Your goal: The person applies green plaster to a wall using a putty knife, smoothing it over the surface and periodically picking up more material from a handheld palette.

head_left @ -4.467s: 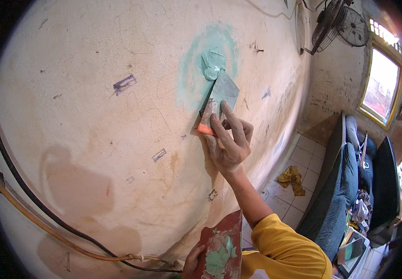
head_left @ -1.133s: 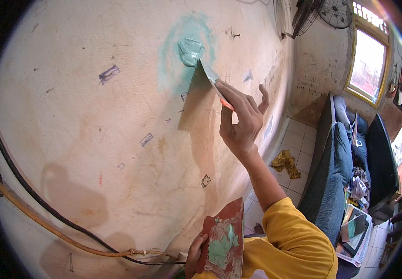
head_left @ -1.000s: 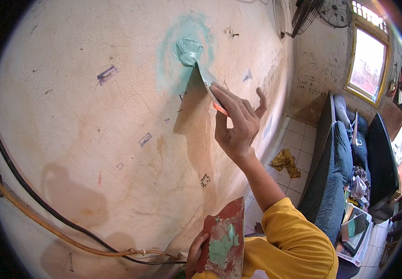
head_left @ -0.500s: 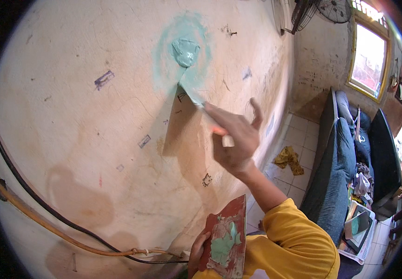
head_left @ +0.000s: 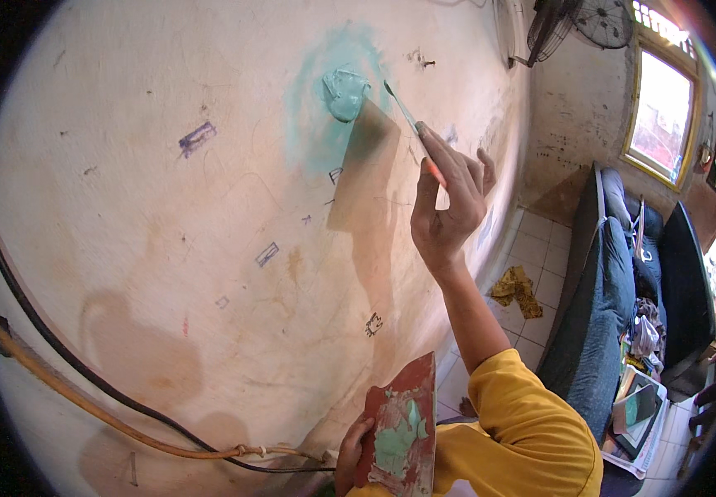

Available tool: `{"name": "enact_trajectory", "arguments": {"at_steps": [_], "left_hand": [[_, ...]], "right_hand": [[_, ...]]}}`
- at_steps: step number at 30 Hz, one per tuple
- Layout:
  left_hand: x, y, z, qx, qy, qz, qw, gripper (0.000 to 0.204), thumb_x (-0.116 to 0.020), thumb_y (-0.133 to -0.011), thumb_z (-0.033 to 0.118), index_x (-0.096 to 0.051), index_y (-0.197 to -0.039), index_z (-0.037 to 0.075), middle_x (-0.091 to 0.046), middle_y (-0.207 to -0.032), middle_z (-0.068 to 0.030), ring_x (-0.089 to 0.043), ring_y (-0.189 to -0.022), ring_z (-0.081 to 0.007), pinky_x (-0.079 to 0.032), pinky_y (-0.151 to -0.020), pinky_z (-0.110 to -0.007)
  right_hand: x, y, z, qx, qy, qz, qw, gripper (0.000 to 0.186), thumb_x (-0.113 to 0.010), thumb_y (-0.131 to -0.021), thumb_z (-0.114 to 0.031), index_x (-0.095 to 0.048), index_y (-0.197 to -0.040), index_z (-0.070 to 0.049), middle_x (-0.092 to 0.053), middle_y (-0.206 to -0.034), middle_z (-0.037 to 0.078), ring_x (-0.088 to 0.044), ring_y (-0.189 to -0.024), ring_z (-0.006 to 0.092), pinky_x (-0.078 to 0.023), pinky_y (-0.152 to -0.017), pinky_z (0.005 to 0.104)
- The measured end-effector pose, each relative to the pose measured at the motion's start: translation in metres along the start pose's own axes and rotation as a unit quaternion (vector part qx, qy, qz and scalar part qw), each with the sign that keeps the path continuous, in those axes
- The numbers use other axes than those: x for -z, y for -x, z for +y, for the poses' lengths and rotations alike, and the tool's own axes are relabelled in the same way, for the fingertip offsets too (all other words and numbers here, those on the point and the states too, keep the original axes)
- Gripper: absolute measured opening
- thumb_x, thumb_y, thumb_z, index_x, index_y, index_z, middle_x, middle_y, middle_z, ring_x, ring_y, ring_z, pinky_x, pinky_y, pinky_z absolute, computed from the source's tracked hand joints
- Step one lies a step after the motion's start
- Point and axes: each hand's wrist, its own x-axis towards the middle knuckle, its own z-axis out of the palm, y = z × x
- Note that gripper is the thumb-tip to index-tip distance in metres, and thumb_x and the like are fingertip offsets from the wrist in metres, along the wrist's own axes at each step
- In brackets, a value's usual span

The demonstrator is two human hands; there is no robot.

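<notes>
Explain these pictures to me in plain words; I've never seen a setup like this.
No machine here: these are a person's own bare hands, seen from a wide fisheye camera worn on the head, so straight edges look bent. The right hand pinches a putty knife with some orange on it, which appears to be clear of the wall. The left hand, low in the view, grips a dark red board bearing green paste. On the wall sits a thick lump of similar paste, within a thinner green smear.
</notes>
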Motion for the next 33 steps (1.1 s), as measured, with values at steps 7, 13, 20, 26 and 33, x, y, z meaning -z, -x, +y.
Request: {"name": "enact_trajectory", "arguments": {"at_steps": [7,13,20,26,33], "left_hand": [[0.013,-0.007,-0.006,0.013,-0.018,0.068,0.997,0.037,-0.049,-0.091,0.019,-0.048,-0.122,-0.001,-0.060,-0.106,-0.0088,-0.058,-0.092,-0.0179,-0.046,-0.083,-0.029],[0.013,-0.014,-0.007,0.034,0.015,0.008,0.999,0.035,-0.049,-0.091,0.020,-0.050,-0.120,0.001,-0.061,-0.105,-0.0081,-0.059,-0.091,-0.0178,-0.047,-0.082,-0.030],[0.018,-0.018,-0.006,0.049,0.031,0.001,0.998,0.033,-0.049,-0.091,0.022,-0.053,-0.118,0.004,-0.063,-0.104,-0.0073,-0.061,-0.090,-0.0179,-0.049,-0.080,-0.030],[0.031,-0.026,-0.010,0.073,0.065,-0.016,0.995,0.032,-0.048,-0.091,0.024,-0.055,-0.117,0.007,-0.064,-0.103,-0.0067,-0.062,-0.090,-0.0180,-0.051,-0.078,-0.031],[0.028,-0.026,-0.009,0.086,0.047,-0.023,0.995,0.029,-0.047,-0.092,0.028,-0.058,-0.111,0.009,-0.066,-0.094,-0.0047,-0.063,-0.079,-0.0158,-0.052,-0.069,-0.030]], "right_hand": [[-0.025,0.020,-0.002,-0.009,0.007,0.023,1.000,0.032,-0.057,-0.082,-0.003,-0.064,-0.113,-0.006,-0.067,-0.109,0.004,-0.060,-0.083,0.0119,-0.025,-0.103,0.0334],[-0.040,0.021,-0.014,0.020,0.014,0.018,1.000,0.029,-0.055,-0.084,-0.011,-0.065,-0.110,-0.004,-0.066,-0.110,0.006,-0.061,-0.084,0.0140,-0.022,-0.108,0.0350],[-0.038,0.028,-0.016,-0.002,-0.004,-0.012,1.000,0.041,-0.056,-0.072,-0.003,-0.064,-0.112,-0.005,-0.064,-0.113,0.008,-0.062,-0.082,0.0164,-0.030,-0.104,0.0345],[-0.031,0.030,-0.011,0.012,0.016,-0.047,0.999,0.043,-0.057,-0.071,-0.003,-0.064,-0.113,-0.007,-0.063,-0.115,0.009,-0.062,-0.080,0.0172,-0.035,-0.098,0.0334],[-0.022,0.033,-0.006,0.002,0.031,-0.079,0.996,0.043,-0.061,-0.071,-0.006,-0.063,-0.114,-0.010,-0.062,-0.117,0.007,-0.062,-0.084,0.0184,-0.037,-0.095,0.0340]]}}
